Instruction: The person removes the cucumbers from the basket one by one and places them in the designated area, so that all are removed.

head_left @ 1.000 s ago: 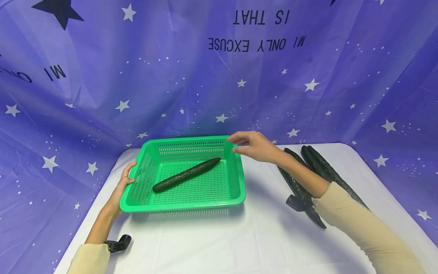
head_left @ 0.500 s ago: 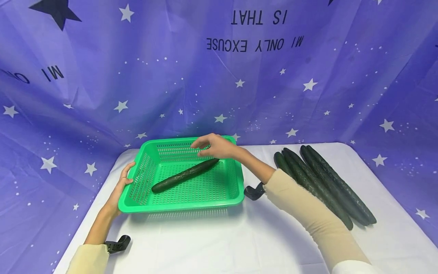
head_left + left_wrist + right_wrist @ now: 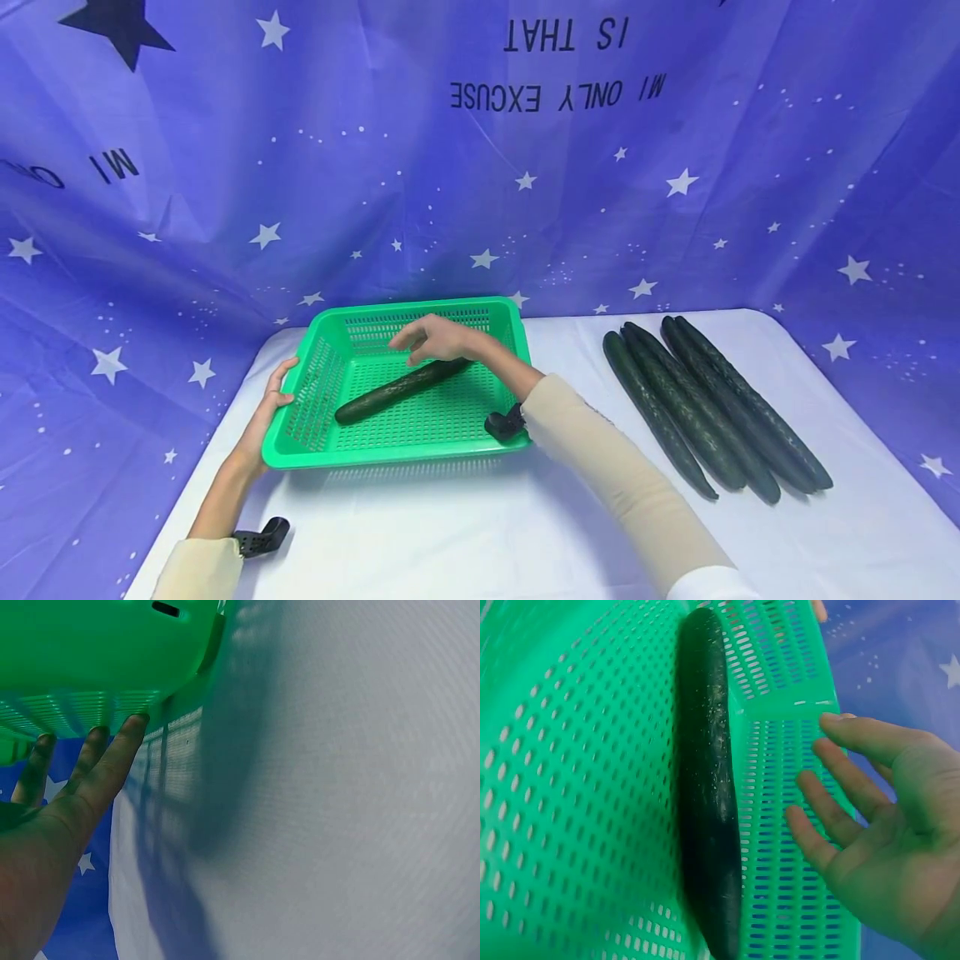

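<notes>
A green perforated plastic basket point(image 3: 397, 454) lies across the left half of the white table. My left hand point(image 3: 264, 415) grips its left side by the rim, with fingers point(image 3: 112, 761) on the outer wall in the left wrist view. One long dark-green cucumber point(image 3: 393, 395) rests diagonally on the basket's floor. Over its far end reaches my right hand point(image 3: 442, 338), its fingers loosely bent and holding nothing. In the right wrist view that hand point(image 3: 885, 825) is beside the cucumber point(image 3: 709, 772), with a gap between them.
Several more cucumbers point(image 3: 697, 408) lie side by side on the table's right part. A white cloth point(image 3: 420, 533) covers the table. Behind it hangs a purple star-printed curtain point(image 3: 420, 167). Black wrist mounts point(image 3: 262, 536) show on both forearms.
My right hand has moved left from the basket's right rim to above the cucumber, and lower. The cucumbers on the right are now uncovered by the arm. My left hand stays put.
</notes>
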`<action>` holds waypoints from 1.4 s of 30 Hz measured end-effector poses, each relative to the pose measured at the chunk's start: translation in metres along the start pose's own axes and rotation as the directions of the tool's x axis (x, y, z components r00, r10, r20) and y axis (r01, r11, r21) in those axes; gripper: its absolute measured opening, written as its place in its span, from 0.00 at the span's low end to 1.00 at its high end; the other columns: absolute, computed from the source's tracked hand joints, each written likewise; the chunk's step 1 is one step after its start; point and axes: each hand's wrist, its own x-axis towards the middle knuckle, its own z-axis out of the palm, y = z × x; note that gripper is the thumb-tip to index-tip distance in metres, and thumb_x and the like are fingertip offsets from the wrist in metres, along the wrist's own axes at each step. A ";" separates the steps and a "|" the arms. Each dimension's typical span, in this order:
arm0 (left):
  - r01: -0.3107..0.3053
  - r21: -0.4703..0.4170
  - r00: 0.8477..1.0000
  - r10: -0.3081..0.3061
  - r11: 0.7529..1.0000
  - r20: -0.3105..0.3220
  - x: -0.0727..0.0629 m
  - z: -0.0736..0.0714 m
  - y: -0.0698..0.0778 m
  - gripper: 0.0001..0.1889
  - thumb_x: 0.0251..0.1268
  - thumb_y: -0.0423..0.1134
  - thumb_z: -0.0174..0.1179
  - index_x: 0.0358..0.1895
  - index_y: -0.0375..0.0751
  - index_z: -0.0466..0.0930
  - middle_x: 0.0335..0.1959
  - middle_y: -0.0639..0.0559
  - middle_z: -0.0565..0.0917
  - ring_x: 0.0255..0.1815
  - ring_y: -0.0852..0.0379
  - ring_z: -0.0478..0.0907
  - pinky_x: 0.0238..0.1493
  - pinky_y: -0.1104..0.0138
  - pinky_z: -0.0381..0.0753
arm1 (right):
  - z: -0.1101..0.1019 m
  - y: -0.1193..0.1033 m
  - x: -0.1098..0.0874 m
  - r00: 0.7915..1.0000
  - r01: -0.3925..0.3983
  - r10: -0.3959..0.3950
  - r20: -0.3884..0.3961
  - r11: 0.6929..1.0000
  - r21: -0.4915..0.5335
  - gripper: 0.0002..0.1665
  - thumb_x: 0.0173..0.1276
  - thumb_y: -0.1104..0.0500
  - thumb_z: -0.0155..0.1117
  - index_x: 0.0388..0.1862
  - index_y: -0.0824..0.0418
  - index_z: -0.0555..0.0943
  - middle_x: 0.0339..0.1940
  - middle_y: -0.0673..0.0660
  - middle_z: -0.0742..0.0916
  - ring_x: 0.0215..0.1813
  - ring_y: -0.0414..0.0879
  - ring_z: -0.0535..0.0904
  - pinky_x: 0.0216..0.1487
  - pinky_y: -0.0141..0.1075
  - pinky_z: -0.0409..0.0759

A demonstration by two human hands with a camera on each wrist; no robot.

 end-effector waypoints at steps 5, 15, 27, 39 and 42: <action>0.009 0.015 1.000 -0.008 1.000 -0.013 0.000 0.000 0.001 0.28 0.77 0.39 0.30 0.75 0.70 0.47 0.66 0.46 0.52 0.48 0.57 0.74 0.42 0.63 0.81 | 0.000 0.013 0.003 0.999 -0.035 0.037 -0.014 0.996 0.084 0.27 0.68 0.69 0.65 0.66 0.66 0.76 0.66 0.65 0.77 0.69 0.59 0.69 0.62 0.40 0.74; 0.004 -0.003 1.000 -0.004 1.000 0.001 0.001 0.000 -0.002 0.28 0.77 0.39 0.29 0.75 0.70 0.47 0.66 0.47 0.53 0.49 0.57 0.74 0.43 0.63 0.81 | 0.002 0.032 0.009 0.974 -0.217 0.219 -0.059 0.976 0.035 0.25 0.67 0.71 0.64 0.63 0.62 0.80 0.61 0.57 0.82 0.64 0.50 0.75 0.62 0.43 0.74; 0.003 0.002 1.000 -0.003 1.000 -0.002 0.001 -0.001 -0.002 0.28 0.77 0.39 0.30 0.75 0.70 0.46 0.65 0.49 0.53 0.49 0.57 0.74 0.43 0.64 0.81 | 0.006 0.041 0.013 0.965 -0.244 0.260 0.025 0.934 -0.259 0.27 0.68 0.70 0.64 0.65 0.55 0.80 0.67 0.54 0.78 0.70 0.49 0.70 0.64 0.38 0.71; 0.000 0.015 1.000 0.000 1.000 -0.007 0.000 0.000 0.000 0.28 0.77 0.39 0.29 0.76 0.68 0.45 0.67 0.46 0.52 0.50 0.56 0.74 0.44 0.64 0.81 | 0.001 0.040 0.006 0.979 -0.140 0.174 0.105 0.951 -0.274 0.27 0.69 0.68 0.64 0.67 0.55 0.78 0.68 0.53 0.77 0.71 0.48 0.68 0.63 0.37 0.72; 0.006 0.017 1.000 -0.006 1.000 -0.006 -0.001 0.000 0.000 0.29 0.77 0.39 0.29 0.76 0.68 0.45 0.67 0.46 0.51 0.51 0.56 0.73 0.45 0.63 0.80 | 0.001 0.037 0.003 0.984 -0.118 0.149 0.100 0.956 -0.267 0.28 0.70 0.68 0.64 0.67 0.56 0.77 0.69 0.54 0.76 0.71 0.49 0.67 0.65 0.38 0.71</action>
